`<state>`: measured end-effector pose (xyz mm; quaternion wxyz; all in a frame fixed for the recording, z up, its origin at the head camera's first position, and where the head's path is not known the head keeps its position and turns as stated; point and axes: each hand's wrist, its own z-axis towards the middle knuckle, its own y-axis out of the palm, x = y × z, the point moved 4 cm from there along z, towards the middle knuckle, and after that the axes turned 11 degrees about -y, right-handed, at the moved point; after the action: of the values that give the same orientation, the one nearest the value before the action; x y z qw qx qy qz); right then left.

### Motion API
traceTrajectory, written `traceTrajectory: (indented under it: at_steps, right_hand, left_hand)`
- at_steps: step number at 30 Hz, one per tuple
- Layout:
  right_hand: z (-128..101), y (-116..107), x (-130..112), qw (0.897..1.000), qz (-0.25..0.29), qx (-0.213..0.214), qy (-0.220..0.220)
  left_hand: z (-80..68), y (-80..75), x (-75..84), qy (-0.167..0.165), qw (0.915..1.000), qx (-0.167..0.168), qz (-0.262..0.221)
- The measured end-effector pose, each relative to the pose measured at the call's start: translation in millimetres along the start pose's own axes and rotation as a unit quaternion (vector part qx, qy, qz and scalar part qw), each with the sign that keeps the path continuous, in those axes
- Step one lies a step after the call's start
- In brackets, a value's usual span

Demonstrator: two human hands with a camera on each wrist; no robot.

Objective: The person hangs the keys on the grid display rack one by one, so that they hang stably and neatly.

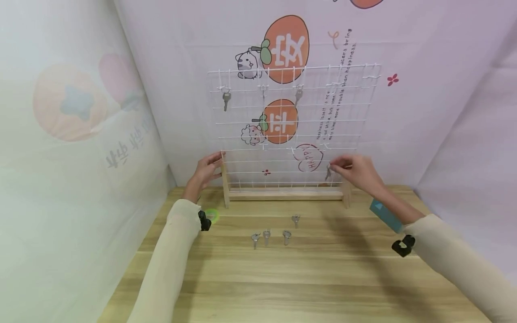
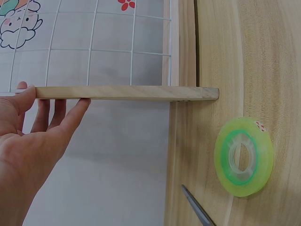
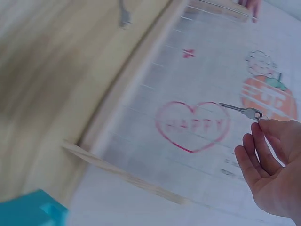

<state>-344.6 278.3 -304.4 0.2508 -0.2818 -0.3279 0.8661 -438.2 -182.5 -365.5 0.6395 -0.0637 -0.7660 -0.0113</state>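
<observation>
A white wire grid rack on a wooden stand (image 1: 282, 196) stands at the back of the table. My left hand (image 1: 208, 170) grips the stand's left wooden upright (image 2: 127, 92), fingers against its outer side. Between thumb and forefinger, my right hand (image 1: 357, 172) pinches a small silver key (image 3: 244, 111) by its ring, in front of the grid's lower right part. Three keys hang in the upper part, among them a left key (image 1: 226, 100) and a right key (image 1: 299, 95). Several loose keys, one of them a front key (image 1: 255, 240), lie on the table before the stand.
A roll of green tape (image 2: 244, 157) lies by the stand's left foot, with a dark pointed tool (image 2: 197, 205) near it. A teal box (image 1: 385, 215) sits at the right, partly behind the right forearm. Printed cloth (image 1: 181, 89) hangs behind and at both sides.
</observation>
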Motion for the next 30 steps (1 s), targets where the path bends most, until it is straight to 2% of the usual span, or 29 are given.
traceTrajectory:
  at_steps: [7, 12, 19, 25, 30]
  right_hand:
    - [36.2, -36.0, -23.2, 0.999, -0.017, 0.027, 0.003]
    - [64.3, -63.5, -34.9, 0.997, -0.039, 0.068, -0.002]
    - [93.8, -96.6, -41.6, 0.991, -0.041, 0.128, 0.023]
    - [111.7, -115.8, -42.4, 0.982, -0.035, 0.173, 0.068]
    - [121.5, -121.4, -41.3, 0.979, -0.026, 0.181, 0.088]
  left_hand:
    - [-1.1, -0.5, -0.3, 0.001, 1.0000, -0.007, -0.004]
    - [-1.2, -1.1, -0.5, 0.001, 1.0000, -0.004, -0.002]
    - [0.5, 0.1, -1.6, 0.001, 1.0000, -0.001, -0.006]
    - [0.9, -0.1, -1.9, -0.002, 1.0000, -0.001, -0.004]
    - [1.7, -1.4, -1.5, -0.002, 1.0000, 0.001, -0.001]
